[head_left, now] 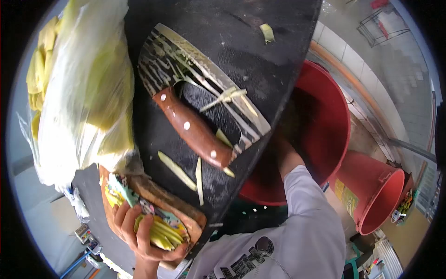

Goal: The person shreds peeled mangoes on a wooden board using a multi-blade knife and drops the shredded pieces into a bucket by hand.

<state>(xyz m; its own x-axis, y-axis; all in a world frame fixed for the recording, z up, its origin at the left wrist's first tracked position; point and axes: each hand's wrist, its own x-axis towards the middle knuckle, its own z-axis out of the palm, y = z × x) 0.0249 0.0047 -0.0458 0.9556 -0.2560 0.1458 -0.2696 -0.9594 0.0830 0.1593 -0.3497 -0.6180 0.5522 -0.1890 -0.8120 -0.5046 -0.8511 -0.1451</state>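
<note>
My left hand (pixel 144 232) is closed around a bunch of pale yellow-green strips (pixel 163 234), which look like cut fruit or vegetable. It rests on a wooden cutting board (pixel 197 218), with a colourful printed sheet (pixel 121 188) beneath the strips. My right hand reaches down into a large red bucket (pixel 341 109); the forearm (pixel 289 160) shows, but the fingers are lost in shadow. Between the two hands, on the black tabletop (pixel 204 18), lies a broad-bladed chopping knife (pixel 188 125) with a riveted brown wooden handle and scraps stuck to its blade.
A clear plastic bag (pixel 100 88) full of yellow-green pieces stands on the table's left side. Loose strips (pixel 176 170) lie near the knife, and a small scrap (pixel 267 33) sits farther off. Beyond the table edge, another red bucket (pixel 378 193) lies tilted on the floor.
</note>
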